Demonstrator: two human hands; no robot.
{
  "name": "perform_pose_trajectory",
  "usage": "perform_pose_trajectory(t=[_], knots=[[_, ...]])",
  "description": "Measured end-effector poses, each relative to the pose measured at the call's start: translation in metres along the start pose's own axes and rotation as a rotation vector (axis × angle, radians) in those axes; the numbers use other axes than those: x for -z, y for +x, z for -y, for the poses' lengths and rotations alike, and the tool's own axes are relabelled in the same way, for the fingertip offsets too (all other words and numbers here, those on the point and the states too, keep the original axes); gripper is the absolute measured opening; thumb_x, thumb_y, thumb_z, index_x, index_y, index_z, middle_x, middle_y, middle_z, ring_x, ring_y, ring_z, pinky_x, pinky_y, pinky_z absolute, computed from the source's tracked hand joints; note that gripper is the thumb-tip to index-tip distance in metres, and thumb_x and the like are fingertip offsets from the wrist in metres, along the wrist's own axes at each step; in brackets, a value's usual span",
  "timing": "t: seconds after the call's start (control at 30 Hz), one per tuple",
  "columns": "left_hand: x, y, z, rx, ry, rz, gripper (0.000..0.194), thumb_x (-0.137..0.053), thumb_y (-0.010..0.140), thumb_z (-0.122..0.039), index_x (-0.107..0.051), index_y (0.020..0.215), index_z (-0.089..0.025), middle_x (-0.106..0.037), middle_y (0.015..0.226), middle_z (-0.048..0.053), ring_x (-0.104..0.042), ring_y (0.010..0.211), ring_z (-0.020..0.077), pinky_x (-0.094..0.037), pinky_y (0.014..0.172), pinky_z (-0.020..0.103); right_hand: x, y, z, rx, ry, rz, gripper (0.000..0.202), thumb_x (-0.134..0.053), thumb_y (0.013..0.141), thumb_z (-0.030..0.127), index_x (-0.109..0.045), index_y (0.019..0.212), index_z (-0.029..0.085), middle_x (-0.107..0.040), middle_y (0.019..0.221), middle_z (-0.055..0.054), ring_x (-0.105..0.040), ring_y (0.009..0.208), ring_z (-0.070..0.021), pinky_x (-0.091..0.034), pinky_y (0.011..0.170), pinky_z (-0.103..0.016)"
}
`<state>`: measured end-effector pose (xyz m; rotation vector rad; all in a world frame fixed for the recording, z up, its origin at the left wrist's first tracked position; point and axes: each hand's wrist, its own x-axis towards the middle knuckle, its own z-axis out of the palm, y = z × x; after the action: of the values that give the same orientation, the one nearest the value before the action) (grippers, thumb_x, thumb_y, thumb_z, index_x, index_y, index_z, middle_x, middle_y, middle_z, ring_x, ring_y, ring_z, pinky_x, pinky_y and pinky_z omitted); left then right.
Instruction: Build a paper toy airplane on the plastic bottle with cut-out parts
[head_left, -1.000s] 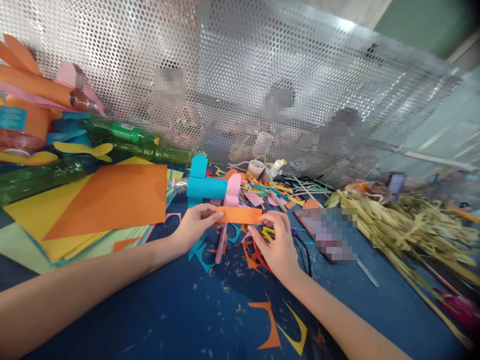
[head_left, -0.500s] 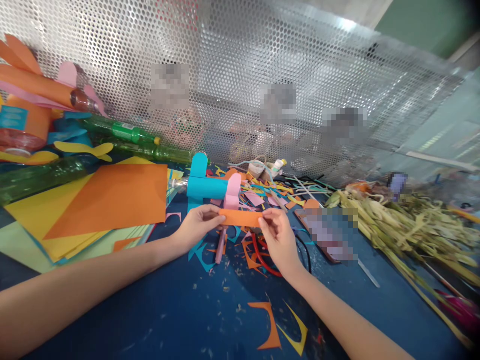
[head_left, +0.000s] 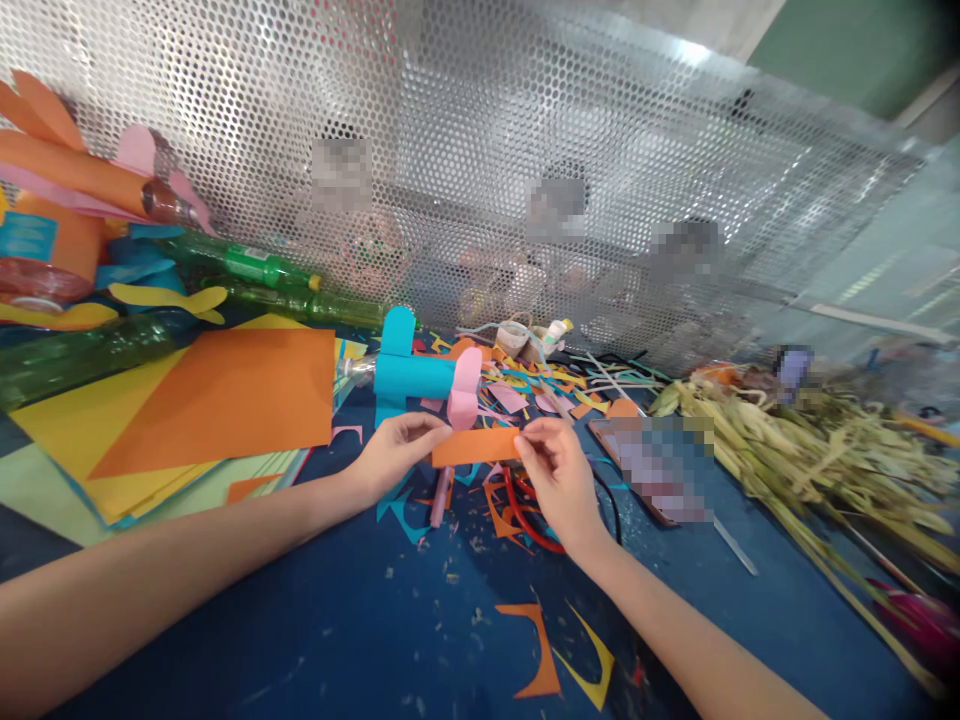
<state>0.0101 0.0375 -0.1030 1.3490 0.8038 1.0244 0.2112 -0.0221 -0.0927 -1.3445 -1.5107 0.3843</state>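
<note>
An orange paper strip [head_left: 474,447] is stretched level between my two hands above the blue table [head_left: 337,620]. My left hand [head_left: 397,455] has its thumb and fingers at the strip's left end. The right end is pinched by my right hand [head_left: 559,478]. Just behind the strip lies a bottle wrapped in blue paper [head_left: 420,376], with rounded blue tabs and a pink paper piece [head_left: 465,388] at its right end. Below the strip are a pink rolled piece [head_left: 441,498] and red-handled scissors [head_left: 525,515], partly hidden by my right hand.
Coloured sheets [head_left: 247,400] are stacked at left, with green bottles [head_left: 255,262] and paper-covered bottles behind. Paper scraps lie mid-table and near the front. A phone [head_left: 652,475] and dried husks [head_left: 810,460] are at right. People show through a perforated metal screen [head_left: 465,120].
The strip's left end has dropped slightly and now shows in front of my left fingertips. My right hand has barely moved.
</note>
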Motion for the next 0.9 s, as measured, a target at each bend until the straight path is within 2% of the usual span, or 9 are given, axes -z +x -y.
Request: perform_pose_trajectory(t=[0.13,0.2,0.27,0.33,0.43,0.57,0.77,0.83,0.9], knots=[[0.0,-0.003,-0.001,-0.013,0.118,0.102,0.024,-0.068,0.07,-0.04,-0.07,0.082,-0.018,-0.071,0.079,0.004,-0.065,0.071,0.0182,-0.049,0.064,0.025,-0.002,-0.001,0.005,-0.013,0.01,0.056,0.012,-0.053,0.086,0.033,-0.047,0.09,0.022,-0.058,0.08,-0.002,-0.06,0.072,-0.0157,-0.049,0.065,-0.027],[0.001,-0.003,0.0,-0.011,0.144,0.157,0.024,-0.064,0.074,-0.039,-0.07,0.082,-0.018,-0.07,0.072,0.003,-0.065,0.064,0.0176,-0.049,0.061,0.026,0.002,0.003,0.01,-0.013,-0.002,0.146,0.013,-0.052,0.086,0.034,-0.048,0.092,0.023,-0.061,0.084,-0.002,-0.062,0.076,-0.0164,-0.05,0.069,-0.028],[0.001,-0.003,0.003,-0.008,0.126,0.154,0.023,-0.062,0.076,-0.039,-0.069,0.08,-0.018,-0.069,0.067,0.003,-0.064,0.061,0.0168,-0.049,0.061,0.025,0.012,0.008,0.016,-0.009,-0.083,0.275,0.013,-0.048,0.088,0.035,-0.05,0.093,0.023,-0.063,0.085,-0.003,-0.064,0.077,-0.017,-0.05,0.069,-0.028],[0.001,0.0,0.006,-0.02,0.085,0.082,0.02,-0.064,0.074,-0.037,-0.069,0.078,-0.018,-0.07,0.073,0.002,-0.065,0.067,0.0165,-0.049,0.064,0.025,0.025,0.013,0.02,0.032,-0.328,0.331,0.016,-0.045,0.088,0.036,-0.053,0.084,0.022,-0.064,0.078,-0.002,-0.063,0.071,-0.0179,-0.048,0.064,-0.029],[0.002,0.002,0.01,-0.014,0.016,0.015,0.019,-0.067,0.072,-0.036,-0.068,0.078,-0.018,-0.07,0.079,0.002,-0.065,0.072,0.0161,-0.049,0.066,0.024,0.042,0.012,0.021,0.107,-0.841,0.413,0.026,-0.054,0.082,0.04,-0.049,0.064,0.022,-0.06,0.06,-0.003,-0.059,0.057,-0.0215,-0.042,0.051,-0.031],[0.002,0.003,0.011,0.011,-0.041,0.006,0.021,-0.067,0.072,-0.038,-0.067,0.079,-0.018,-0.069,0.077,0.002,-0.064,0.069,0.0153,-0.05,0.065,0.024,0.044,0.002,0.015,0.081,-1.103,0.619,0.024,-0.057,0.08,0.04,-0.055,0.071,0.018,-0.067,0.068,-0.011,-0.064,0.061,-0.0281,-0.042,0.051,-0.034],[0.002,0.003,0.008,0.021,-0.128,-0.003,0.025,-0.068,0.072,-0.039,-0.063,0.079,-0.016,-0.068,0.071,0.001,-0.064,0.065,0.015,-0.05,0.062,0.024,0.037,0.001,0.022,-0.1,-1.089,0.754,0.023,-0.049,0.083,0.026,-0.055,0.098,0.009,-0.067,0.096,-0.021,-0.065,0.089,-0.0329,-0.045,0.068,-0.036],[0.002,0.003,0.009,0.025,-0.195,0.006,0.026,-0.068,0.072,-0.04,-0.06,0.081,-0.016,-0.068,0.07,0.001,-0.065,0.063,0.0153,-0.051,0.062,0.025,0.041,0.005,0.028,-0.219,-1.018,0.804,0.023,-0.049,0.082,0.028,-0.052,0.097,0.01,-0.066,0.097,-0.02,-0.065,0.089,-0.0333,-0.045,0.068,-0.036],[0.002,0.004,0.009,0.023,-0.236,0.012,0.027,-0.067,0.073,-0.04,-0.058,0.082,-0.016,-0.069,0.07,0.001,-0.066,0.062,0.0156,-0.052,0.062,0.026,0.046,0.011,0.033,-0.302,-0.946,0.785,0.027,-0.049,0.082,0.035,-0.05,0.095,0.012,-0.066,0.096,-0.02,-0.065,0.087,-0.0334,-0.045,0.066,-0.036]])
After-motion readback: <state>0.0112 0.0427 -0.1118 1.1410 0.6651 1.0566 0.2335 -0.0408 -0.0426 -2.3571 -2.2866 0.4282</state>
